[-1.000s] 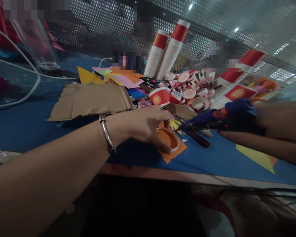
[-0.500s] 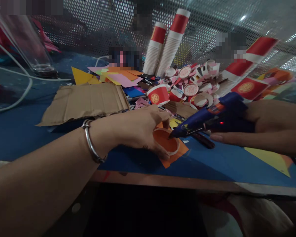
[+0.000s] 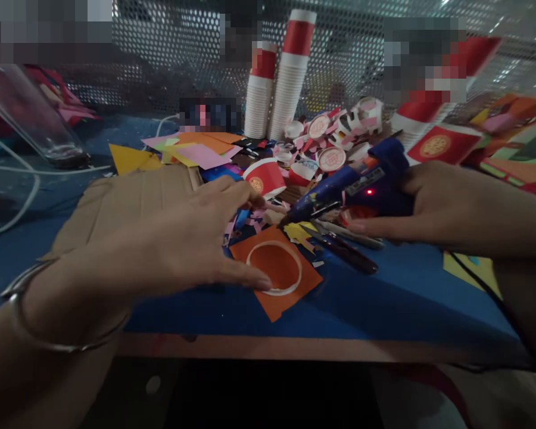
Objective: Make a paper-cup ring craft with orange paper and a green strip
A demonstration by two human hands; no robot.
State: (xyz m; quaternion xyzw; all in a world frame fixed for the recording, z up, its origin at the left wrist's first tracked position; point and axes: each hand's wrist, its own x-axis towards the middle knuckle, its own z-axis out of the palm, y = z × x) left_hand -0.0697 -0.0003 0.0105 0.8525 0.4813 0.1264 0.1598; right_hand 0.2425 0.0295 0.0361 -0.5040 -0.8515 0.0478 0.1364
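My right hand point(image 3: 442, 208) grips a blue hot glue gun point(image 3: 352, 187) with a small red light glowing on it. The gun's nozzle points down and left, above the far corner of a square of orange paper point(image 3: 272, 310). On that paper sits a thin white paper ring point(image 3: 300, 271), with orange showing inside it. My left hand point(image 3: 201, 235), a silver bangle on its wrist, is spread at the ring's left side. Its thumb lies over the near left rim; whether it touches cannot be made out. Dark-handled scissors point(image 3: 351, 255) rest just right of the orange square.
Corrugated cardboard point(image 3: 129, 202) lies left, partly under my left arm. Coloured paper sheets point(image 3: 205, 154) and a heap of cut cup pieces point(image 3: 326, 137) fill the back. Stacks of paper cups point(image 3: 295, 77) stand behind. A white cable point(image 3: 31, 199) runs at left.
My left hand has opened and drawn back left from the ring. The glue gun's nozzle has left the ring's inside and moved up and left. The view has shifted slightly.
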